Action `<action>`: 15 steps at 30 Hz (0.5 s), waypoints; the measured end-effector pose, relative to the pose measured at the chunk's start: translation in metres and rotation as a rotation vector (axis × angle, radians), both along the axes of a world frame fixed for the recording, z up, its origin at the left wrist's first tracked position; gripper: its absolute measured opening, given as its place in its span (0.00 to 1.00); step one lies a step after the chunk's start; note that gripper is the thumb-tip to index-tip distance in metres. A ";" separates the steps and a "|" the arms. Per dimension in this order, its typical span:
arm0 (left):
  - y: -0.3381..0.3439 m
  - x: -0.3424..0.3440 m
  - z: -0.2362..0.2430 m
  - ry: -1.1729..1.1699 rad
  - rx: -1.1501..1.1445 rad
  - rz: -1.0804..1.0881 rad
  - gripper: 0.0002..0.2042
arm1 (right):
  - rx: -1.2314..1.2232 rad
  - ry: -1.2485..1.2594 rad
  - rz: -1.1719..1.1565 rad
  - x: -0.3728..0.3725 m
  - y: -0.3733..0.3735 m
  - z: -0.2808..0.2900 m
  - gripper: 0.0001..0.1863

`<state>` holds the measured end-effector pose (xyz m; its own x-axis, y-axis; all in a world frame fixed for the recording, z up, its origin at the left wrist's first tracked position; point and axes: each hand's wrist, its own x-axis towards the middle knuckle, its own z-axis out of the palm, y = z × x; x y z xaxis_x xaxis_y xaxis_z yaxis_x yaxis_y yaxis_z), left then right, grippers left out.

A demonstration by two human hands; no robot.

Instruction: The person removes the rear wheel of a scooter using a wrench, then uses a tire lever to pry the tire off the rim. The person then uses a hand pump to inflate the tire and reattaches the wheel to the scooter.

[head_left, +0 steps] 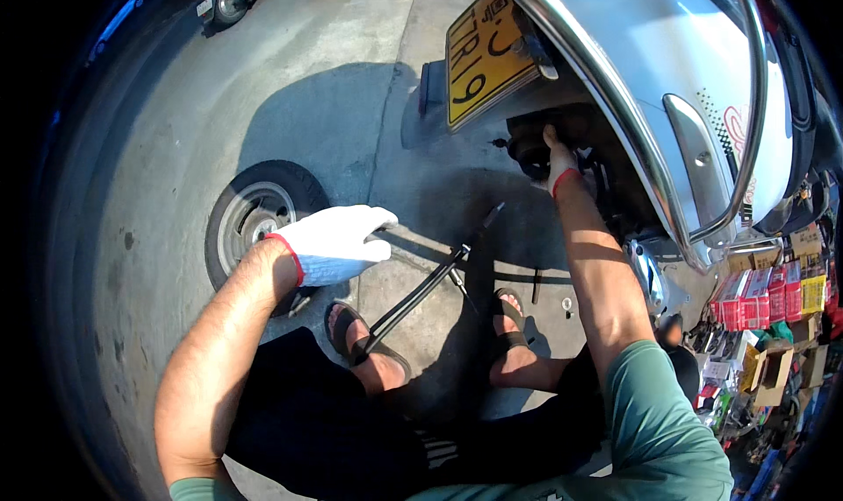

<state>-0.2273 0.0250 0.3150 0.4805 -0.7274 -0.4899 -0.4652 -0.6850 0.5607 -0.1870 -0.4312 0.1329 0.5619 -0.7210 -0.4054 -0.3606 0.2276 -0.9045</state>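
On the left, a wheel (255, 218) rests on the concrete floor (167, 237), partly behind the gloved left hand (334, 242), which is empty, its fingers loosely spread. A yellow plate (474, 75) carries large black characters. Under the tail of the pale scooter (632, 44), the gloved right hand (562, 160) touches a dark part (527, 132); how tightly, I cannot tell. Work appears centred there, calling for a steady hold. Printed boxes (755, 297) sit far right.
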 end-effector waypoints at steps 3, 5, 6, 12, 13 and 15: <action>0.008 0.001 0.002 0.038 0.051 0.024 0.27 | 0.066 -0.049 0.022 -0.006 0.037 0.011 0.48; 0.004 0.004 0.002 0.017 0.036 0.000 0.27 | 0.060 -0.112 0.019 -0.014 0.035 0.017 0.46; 0.003 0.005 0.002 0.006 0.031 -0.010 0.27 | 0.035 -0.144 0.025 -0.015 0.033 0.012 0.44; -0.002 0.006 0.006 -0.041 -0.032 -0.017 0.28 | 0.041 -0.389 0.182 -0.060 0.027 -0.011 0.35; 0.000 0.005 0.005 -0.055 -0.035 -0.023 0.28 | 0.047 -0.357 0.185 -0.074 0.034 -0.008 0.35; -0.010 0.004 0.005 -0.056 -0.059 -0.049 0.28 | 0.038 -0.375 0.170 -0.095 0.006 -0.023 0.32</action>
<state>-0.2236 0.0149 0.3196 0.4691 -0.7777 -0.4185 -0.5292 -0.6269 0.5717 -0.2824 -0.4255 0.1095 0.7855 -0.5938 -0.1743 -0.0428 0.2288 -0.9725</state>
